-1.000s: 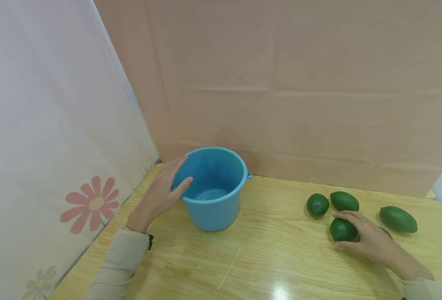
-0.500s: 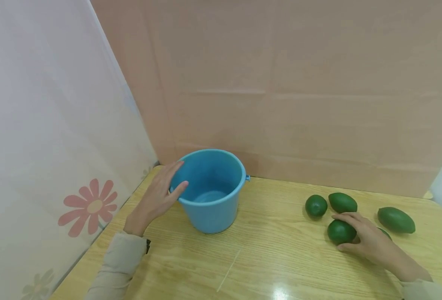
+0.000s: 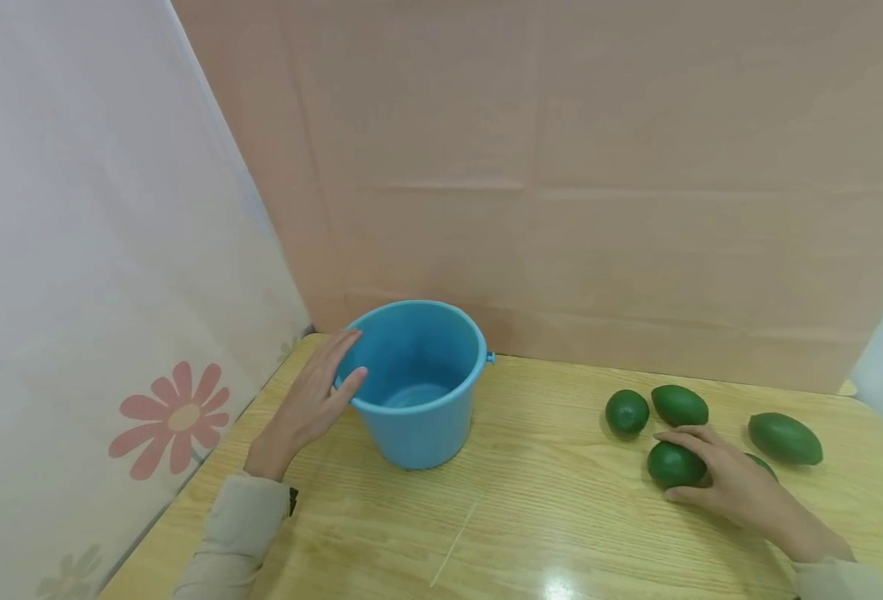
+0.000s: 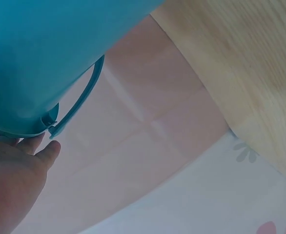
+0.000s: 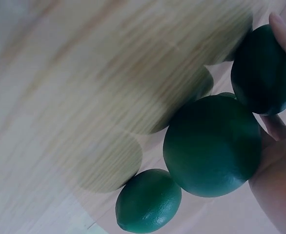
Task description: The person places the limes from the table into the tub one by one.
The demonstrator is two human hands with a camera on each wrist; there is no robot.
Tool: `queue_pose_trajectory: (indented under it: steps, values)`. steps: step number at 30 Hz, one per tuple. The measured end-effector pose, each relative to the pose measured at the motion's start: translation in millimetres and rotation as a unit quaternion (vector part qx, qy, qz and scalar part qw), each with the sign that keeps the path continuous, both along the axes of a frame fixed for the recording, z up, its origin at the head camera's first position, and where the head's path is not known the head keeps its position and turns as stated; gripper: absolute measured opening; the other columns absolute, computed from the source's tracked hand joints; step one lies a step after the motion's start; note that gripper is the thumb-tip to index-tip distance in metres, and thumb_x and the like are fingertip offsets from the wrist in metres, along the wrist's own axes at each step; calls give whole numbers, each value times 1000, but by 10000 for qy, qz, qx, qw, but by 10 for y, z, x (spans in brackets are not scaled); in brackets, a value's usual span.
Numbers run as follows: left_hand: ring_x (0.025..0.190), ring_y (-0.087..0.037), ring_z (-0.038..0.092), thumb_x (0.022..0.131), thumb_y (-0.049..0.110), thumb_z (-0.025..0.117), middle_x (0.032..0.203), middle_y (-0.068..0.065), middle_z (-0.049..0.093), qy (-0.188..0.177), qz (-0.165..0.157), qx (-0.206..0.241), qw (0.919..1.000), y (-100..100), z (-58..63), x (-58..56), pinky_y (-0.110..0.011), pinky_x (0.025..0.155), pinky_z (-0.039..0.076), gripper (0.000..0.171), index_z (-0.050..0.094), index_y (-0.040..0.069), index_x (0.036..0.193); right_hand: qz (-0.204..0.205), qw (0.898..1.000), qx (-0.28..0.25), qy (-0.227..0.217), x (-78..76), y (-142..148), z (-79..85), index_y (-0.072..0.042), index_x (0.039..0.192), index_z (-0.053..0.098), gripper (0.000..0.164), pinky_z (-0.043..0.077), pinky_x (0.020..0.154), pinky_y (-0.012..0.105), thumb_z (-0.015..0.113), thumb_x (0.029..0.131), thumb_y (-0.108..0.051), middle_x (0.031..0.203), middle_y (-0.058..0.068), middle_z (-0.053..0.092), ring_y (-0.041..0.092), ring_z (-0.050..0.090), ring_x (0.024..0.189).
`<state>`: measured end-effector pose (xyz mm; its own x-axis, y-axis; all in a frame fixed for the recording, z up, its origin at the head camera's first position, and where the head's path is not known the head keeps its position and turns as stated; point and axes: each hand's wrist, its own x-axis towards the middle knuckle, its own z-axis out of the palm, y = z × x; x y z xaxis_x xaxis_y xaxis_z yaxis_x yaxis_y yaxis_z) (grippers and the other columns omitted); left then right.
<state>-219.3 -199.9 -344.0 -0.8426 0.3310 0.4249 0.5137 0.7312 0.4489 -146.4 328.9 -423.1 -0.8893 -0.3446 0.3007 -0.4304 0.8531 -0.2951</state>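
Note:
My left hand point(image 3: 308, 408) rests at the near-left rim of a blue plastic bucket point(image 3: 422, 429), fingers reaching over the edge and thumb spread. In the left wrist view the fingertips lie by the rim, close to where the bucket's handle point(image 4: 87, 92) joins it. My right hand point(image 3: 734, 479) has thumb and fingers round a dark green mango-shaped fruit point(image 3: 672, 465) on the table. Under the palm another green fruit point(image 3: 762, 463) is mostly hidden; it looms large in the right wrist view. Just beyond the fingers lie a rounder-looking green fruit point(image 3: 626, 412) and an oval one point(image 3: 680, 405).
A further green fruit point(image 3: 785, 438) lies to the right, beyond my right hand. The wooden table point(image 3: 546, 500) meets a tan paper backdrop point(image 3: 599, 250) at its far edge. On the left hangs a white sheet point(image 3: 112, 250) with printed flowers.
The whole scene shifts slightly left and down as the head turns a little. My right thumb and fingers stay round the same fruit, and the left hand stays at the rim.

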Motion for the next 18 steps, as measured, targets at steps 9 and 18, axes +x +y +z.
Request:
queue_pose_trajectory:
  steps: [9, 18]
  values:
    - [143, -24, 11, 95, 36, 43, 152, -4, 23, 47, -113, 124, 9998, -37, -69, -10, -58, 108, 19, 55, 28, 17, 144, -137, 9996, 3, -244, 8, -31, 5, -10, 127, 50, 73, 48, 74, 57, 75, 68, -43, 125, 22, 48, 43, 53, 104]
    - [143, -26, 12, 96, 33, 42, 151, -7, 26, 352, -140, 111, 9992, -51, -136, -38, -58, 108, 18, 52, 30, 15, 144, -271, 9993, 66, -260, 9, -38, -7, -11, 126, 51, 72, 47, 75, 56, 75, 68, -46, 125, 20, 49, 42, 54, 105]
